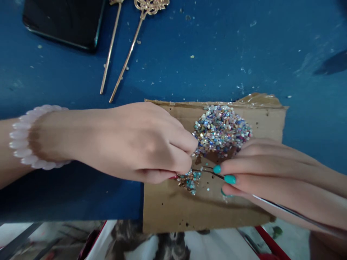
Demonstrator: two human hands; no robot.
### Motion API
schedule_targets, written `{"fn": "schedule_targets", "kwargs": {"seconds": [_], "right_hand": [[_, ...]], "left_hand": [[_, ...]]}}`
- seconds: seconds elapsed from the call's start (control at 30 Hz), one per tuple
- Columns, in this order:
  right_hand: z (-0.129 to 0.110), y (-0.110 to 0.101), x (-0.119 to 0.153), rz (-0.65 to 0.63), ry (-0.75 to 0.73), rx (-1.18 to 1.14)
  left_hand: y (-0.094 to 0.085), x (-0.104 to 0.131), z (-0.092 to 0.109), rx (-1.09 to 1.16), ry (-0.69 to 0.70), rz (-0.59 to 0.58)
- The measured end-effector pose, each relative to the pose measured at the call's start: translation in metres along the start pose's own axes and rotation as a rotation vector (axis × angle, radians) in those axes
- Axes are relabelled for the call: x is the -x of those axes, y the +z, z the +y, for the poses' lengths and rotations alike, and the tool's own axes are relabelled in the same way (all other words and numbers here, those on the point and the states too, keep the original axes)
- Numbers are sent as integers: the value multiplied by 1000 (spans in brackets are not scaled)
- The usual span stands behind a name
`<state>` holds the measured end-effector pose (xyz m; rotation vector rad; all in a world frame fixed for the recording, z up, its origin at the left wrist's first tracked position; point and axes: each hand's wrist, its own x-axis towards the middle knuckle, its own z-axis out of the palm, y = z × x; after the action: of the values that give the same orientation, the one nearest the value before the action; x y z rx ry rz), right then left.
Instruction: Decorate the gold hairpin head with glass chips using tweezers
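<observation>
My left hand (146, 141), closed with its fingers curled under, grips a gold filigree ornament (189, 181) set with turquoise and clear chips. Most of the ornament is hidden behind the fingers. My right hand (260, 169) is closed on a pair of metal tweezers (282, 208), whose dark tips reach left to the top edge of the ornament. Whether the tips pinch a chip is too small to tell. Just above both hands lies a heap of small multicoloured stone chips (221, 128), spread on a piece of cardboard (165, 213).
Two gold hair sticks (127, 59) with openwork heads lie on the blue table (217, 61) at upper left. Beside them is a black phone (63, 21). Stray chips dot the tabletop and cardboard. The table's front edge runs below the cardboard.
</observation>
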<state>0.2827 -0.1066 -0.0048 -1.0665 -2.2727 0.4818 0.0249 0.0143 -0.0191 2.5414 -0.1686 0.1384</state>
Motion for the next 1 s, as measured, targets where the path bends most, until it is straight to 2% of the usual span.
{"fn": "schedule_targets", "kwargs": {"seconds": [0.13,0.23,0.3,0.33,0.37,0.4,0.43,0.67,1.0], "right_hand": [[-8,-9,8,-29,115,-75],[-22,-5,9,-33,224,-151],[-37,5,6,132,333,-147],[-45,10,4,293,480,-103],[-52,16,2,381,562,-66],[-58,20,1,389,561,-58],[-63,23,1,272,544,-82],[-67,19,8,257,592,-16],[-68,20,11,191,474,36]], "left_hand": [[0,0,1,-38,-47,15],[0,-2,2,-63,-58,30],[1,-3,3,-59,-74,38],[1,-4,3,-51,-85,42],[2,-4,4,-44,-98,46],[2,-5,5,-40,-110,47],[3,-5,6,-41,-121,50],[7,-10,13,-106,-157,105],[9,-9,12,-83,-161,98]]}}
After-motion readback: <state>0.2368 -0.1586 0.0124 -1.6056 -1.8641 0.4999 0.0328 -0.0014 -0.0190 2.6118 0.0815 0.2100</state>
